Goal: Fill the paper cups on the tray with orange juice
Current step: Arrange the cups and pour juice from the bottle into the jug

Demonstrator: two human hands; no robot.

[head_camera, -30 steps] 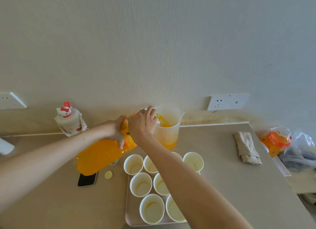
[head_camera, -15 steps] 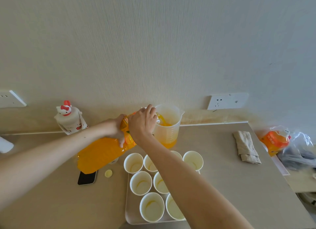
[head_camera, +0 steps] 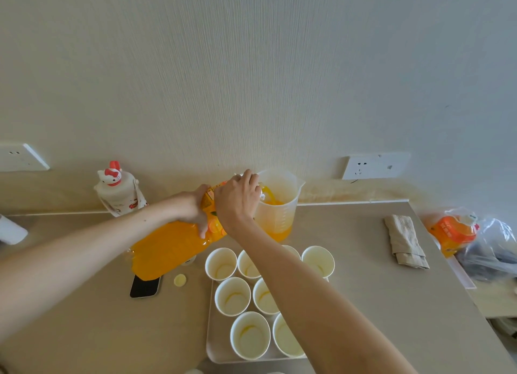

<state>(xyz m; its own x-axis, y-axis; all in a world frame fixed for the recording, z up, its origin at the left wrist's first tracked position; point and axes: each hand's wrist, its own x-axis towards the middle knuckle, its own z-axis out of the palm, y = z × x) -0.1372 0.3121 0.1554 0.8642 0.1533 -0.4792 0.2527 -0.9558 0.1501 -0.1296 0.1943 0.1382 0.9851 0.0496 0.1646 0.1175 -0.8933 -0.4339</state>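
Both my bare forearms stretch toward the far side. My left hand (head_camera: 193, 210) curls round the orange juice bottle (head_camera: 167, 245); my right hand (head_camera: 237, 201), just right of it, grips nearer the neck.

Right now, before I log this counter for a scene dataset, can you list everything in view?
bottle: one, orange, tilted, mouth in jug
jug: one, clear, some juice, by wall
cups: eight, white, at tray, some behind arm
tray: one, white, front centre
phone: one, black, left of tray
cap: one, yellow, beside phone
flask: one, white and red, back left
cloth: one, beige, right
sockets: two, white, wall
pack: one, orange, far right
bag: one, clear, beside pack
left hand: grips bottle body
right hand: grips bottle neck
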